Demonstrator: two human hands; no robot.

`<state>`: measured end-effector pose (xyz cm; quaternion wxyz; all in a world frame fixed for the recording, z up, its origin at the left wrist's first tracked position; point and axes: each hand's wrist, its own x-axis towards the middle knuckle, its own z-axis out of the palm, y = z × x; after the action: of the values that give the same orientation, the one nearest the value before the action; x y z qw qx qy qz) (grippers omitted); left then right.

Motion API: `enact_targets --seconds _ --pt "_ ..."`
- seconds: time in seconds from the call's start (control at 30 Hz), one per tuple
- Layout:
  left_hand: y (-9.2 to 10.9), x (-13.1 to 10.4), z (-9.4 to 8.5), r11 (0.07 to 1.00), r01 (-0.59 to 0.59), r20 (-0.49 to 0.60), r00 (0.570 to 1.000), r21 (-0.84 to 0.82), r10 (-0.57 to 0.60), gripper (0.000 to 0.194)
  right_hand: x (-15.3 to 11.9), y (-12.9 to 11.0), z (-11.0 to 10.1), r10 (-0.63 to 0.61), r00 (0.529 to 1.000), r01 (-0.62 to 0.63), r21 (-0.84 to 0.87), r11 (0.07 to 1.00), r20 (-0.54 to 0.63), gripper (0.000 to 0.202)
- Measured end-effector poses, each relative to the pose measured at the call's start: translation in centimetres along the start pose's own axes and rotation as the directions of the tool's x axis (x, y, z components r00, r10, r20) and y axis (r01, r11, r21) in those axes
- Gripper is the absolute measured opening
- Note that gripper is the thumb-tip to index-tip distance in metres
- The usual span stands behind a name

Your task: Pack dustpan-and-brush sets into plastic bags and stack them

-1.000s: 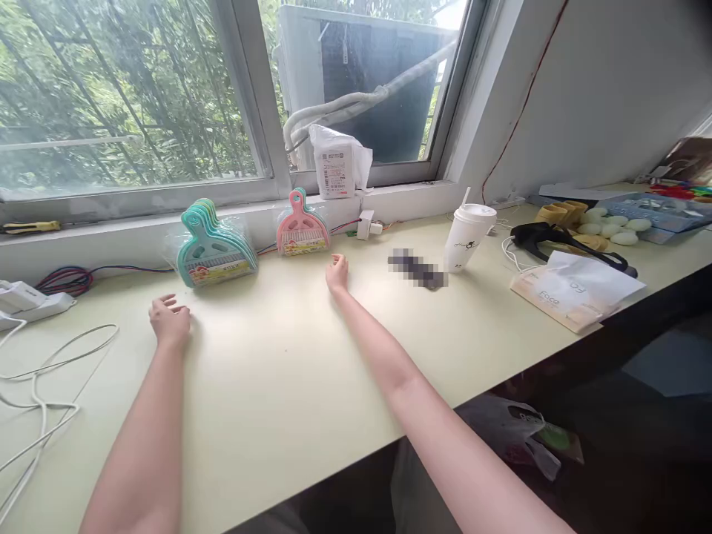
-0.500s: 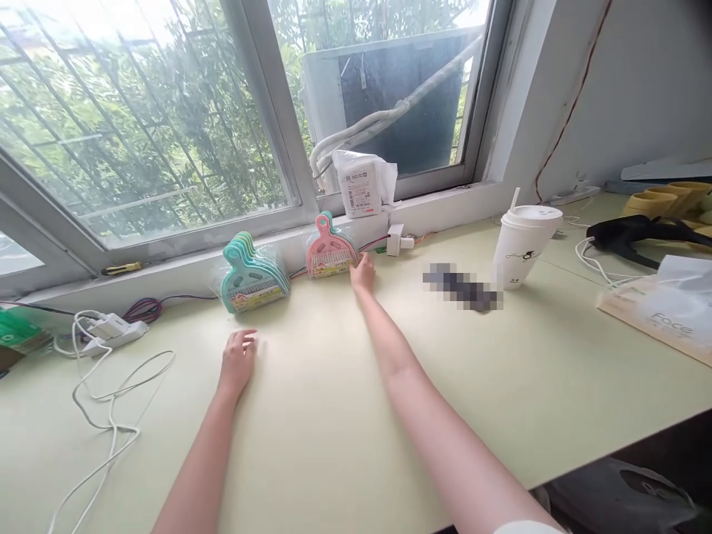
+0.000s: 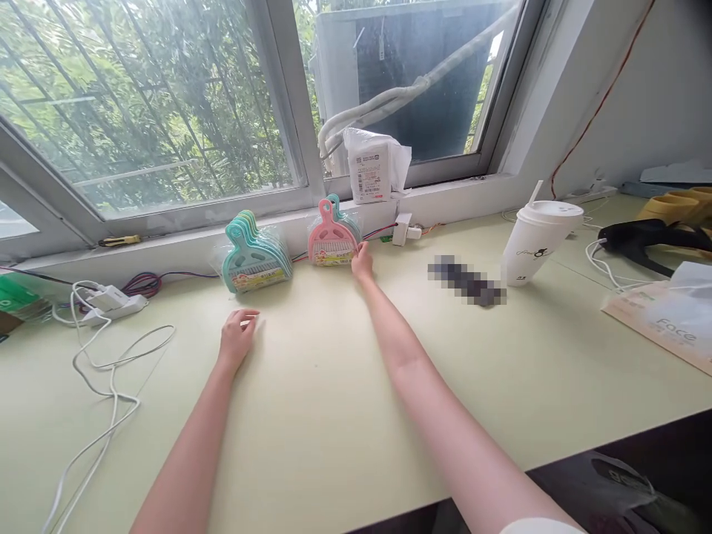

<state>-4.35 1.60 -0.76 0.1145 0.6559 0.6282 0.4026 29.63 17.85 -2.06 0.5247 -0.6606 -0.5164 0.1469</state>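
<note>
A pink mini dustpan-and-brush set (image 3: 328,236) in clear wrapping stands upright against the wall under the window. My right hand (image 3: 363,262) grips its right edge, fingers closed round the side. Just behind it a teal set (image 3: 345,213) shows its handle and right side. To the left, a row of teal dustpan-and-brush sets (image 3: 251,259), also wrapped, leans against the same wall. My left hand (image 3: 238,335) rests on the table in front of that row, fingers loosely bent and apart, holding nothing.
On the right stand a white lidded cup (image 3: 537,245) with a straw and a tissue pack (image 3: 661,319); a blurred dark object (image 3: 466,282) lies beside the cup. White cables (image 3: 114,386) and a power strip (image 3: 114,308) lie left. A wrapped box (image 3: 371,169) sits on the sill.
The pink set has shifted slightly left against the teal one behind it, with my right hand still at its edge. My view has tilted down a little. The left hand stays in place.
</note>
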Motion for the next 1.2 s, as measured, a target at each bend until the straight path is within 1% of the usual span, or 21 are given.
enact_targets --seconds 0.1,0.23,0.37,0.43,0.5,0.53,0.57,0.6,0.63,0.7,0.77,0.8,0.83,0.87,0.9,0.97,1.03,1.1,1.13,1.17,1.2 --pt "-0.1 0.0 0.1 1.000 -0.010 0.000 1.000 -0.004 0.010 0.020 -1.2 0.0 -0.8 0.045 0.999 -0.046 0.028 0.999 0.026 0.020" --pt "0.1 0.0 0.2 0.999 -0.016 0.043 0.999 -0.041 0.017 0.025 -3.4 -0.4 -2.3 0.085 0.979 -0.094 0.038 0.995 0.187 0.016" --pt "1.1 -0.2 0.0 0.991 0.051 0.160 0.987 -0.126 -0.031 0.037 -6.9 -1.2 -4.3 0.046 0.949 -0.085 0.111 0.990 0.312 0.013" --pt "2.1 -0.7 -0.3 0.956 0.141 0.261 0.963 -0.259 -0.072 0.046 -9.2 -1.6 -5.3 0.029 0.930 -0.101 0.178 0.979 0.366 0.014" --pt "3.6 -1.5 -0.4 0.853 0.273 0.438 0.897 -0.444 -0.059 0.053 -11.7 -1.7 -6.3 0.012 0.909 -0.126 0.246 0.961 0.417 0.016" --pt "4.5 -1.9 -0.3 0.783 0.351 0.537 0.843 -0.513 -0.027 0.055 -12.9 -1.8 -6.8 0.002 0.899 -0.136 0.274 0.952 0.437 0.017" --pt "5.5 -2.5 -0.1 0.727 0.437 0.635 0.773 -0.529 -0.003 0.054 -14.0 -1.7 -7.4 -0.004 0.892 -0.145 0.294 0.945 0.453 0.018" --pt "6.5 -3.0 0.2 0.686 0.504 0.695 0.719 -0.525 0.003 0.050 -15.1 -1.7 -7.9 -0.003 0.887 -0.154 0.303 0.940 0.463 0.019" --pt "7.5 -3.5 0.7 0.653 0.550 0.715 0.698 -0.520 -0.019 0.048 -16.0 -1.6 -8.5 0.005 0.885 -0.164 0.302 0.939 0.465 0.020" --pt "9.4 -4.4 1.9 0.588 0.590 0.702 0.710 -0.553 -0.052 0.051 -17.3 -1.6 -10.0 0.035 0.910 -0.164 0.281 0.946 0.413 0.023" --pt "10.7 -5.1 3.3 0.522 0.607 0.682 0.728 -0.599 -0.064 0.052 -18.0 -1.9 -11.7 0.018 0.969 -0.077 0.233 0.969 0.247 0.026" --pt "11.1 -5.3 4.0 0.488 0.604 0.663 0.746 -0.630 -0.067 0.051 -18.1 -2.1 -12.6 -0.034 0.990 0.007 0.193 0.981 0.140 0.026" --pt "11.5 -5.5 4.7 0.455 0.592 0.634 0.769 -0.665 -0.074 0.050 -18.1 -2.4 -13.4 -0.112 0.992 0.104 0.145 0.984 0.050 0.026" --pt "11.7 -5.7 5.3 0.420 0.569 0.594 0.800 -0.707 -0.084 0.048 -18.1 -2.7 -14.0 -0.198 0.980 0.197 0.099 0.975 0.001 0.024" --pt "11.8 -5.9 5.7 0.387 0.537 0.545 0.832 -0.750 -0.099 0.046 -18.1 -3.0 -14.5 -0.272 0.962 0.271 0.069 0.960 0.003 0.023" --pt "11.9 -6.4 6.2 0.330 0.475 0.453 0.879 -0.816 -0.145 0.043 -18.3 -3.6 -14.8 -0.335 0.936 0.327 0.085 0.941 0.111 0.031" --pt "12.1 -7.0 6.2 0.302 0.436 0.396 0.899 -0.848 -0.186 0.042 -18.6 -4.0 -14.3 -0.302 0.915 0.269 0.154 0.951 0.267 0.039" --pt "12.4 -7.6 6.0 0.301 0.410 0.361 0.909 -0.861 -0.206 0.041 -19.1 -4.3 -13.6 -0.239 0.889 0.169 0.204 0.964 0.391 0.041" --pt "12.5 -7.9 5.9 0.305 0.396 0.346 0.916 -0.866 -0.203 0.041 -19.3 -4.4 -13.4 -0.202 0.889 0.125 0.206 0.970 0.411 0.039" --pt "12.7 -8.1 5.9 0.310 0.380 0.331 0.923 -0.872 -0.198 0.042 -19.4 -4.4 -13.4 -0.175 0.905 0.104 0.197 0.975 0.389 0.035" --pt "12.8 -8.2 5.9 0.315 0.365 0.316 0.928 -0.876 -0.195 0.044 -19.5 -4.4 -13.6 -0.164 0.933 0.110 0.181 0.977 0.320 0.031"
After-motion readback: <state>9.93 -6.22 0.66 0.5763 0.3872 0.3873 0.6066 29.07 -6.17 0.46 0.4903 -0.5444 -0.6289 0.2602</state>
